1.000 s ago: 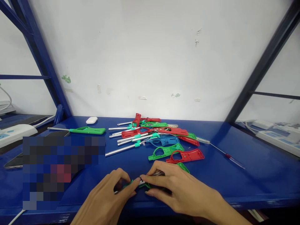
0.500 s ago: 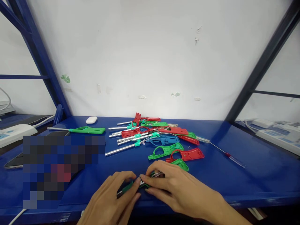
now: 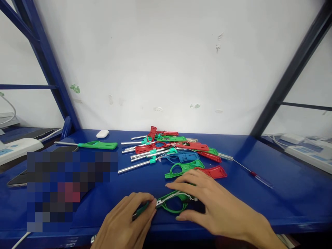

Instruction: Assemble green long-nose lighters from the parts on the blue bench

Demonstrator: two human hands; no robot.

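Note:
My left hand point(image 3: 129, 218) is closed, its thumb and fingers pinching the front end of a partly built green lighter point(image 3: 178, 210). The lighter is a handle shell with a round trigger opening and a metal tube end, and pale wires point(image 3: 178, 193) run along its top. My right hand point(image 3: 204, 204) has its fingers and thumb spread around the rear of that shell and hides part of it. Just beyond the right hand lie a loose green handle shell point(image 3: 190, 166) and a red handle shell point(image 3: 216, 172).
Behind them is a pile of red, green and blue shells with metal tubes point(image 3: 137, 167). A whole green lighter point(image 3: 101, 145) and a white case point(image 3: 102, 134) lie at the left. A screwdriver point(image 3: 255, 174) with a clear handle lies at the right. The blue table point(image 3: 285, 200) ends near my wrists.
My right hand has let go of the wires at the tube end and opened, moving right. The green shell's trigger opening has come into view. My left hand keeps its pinch.

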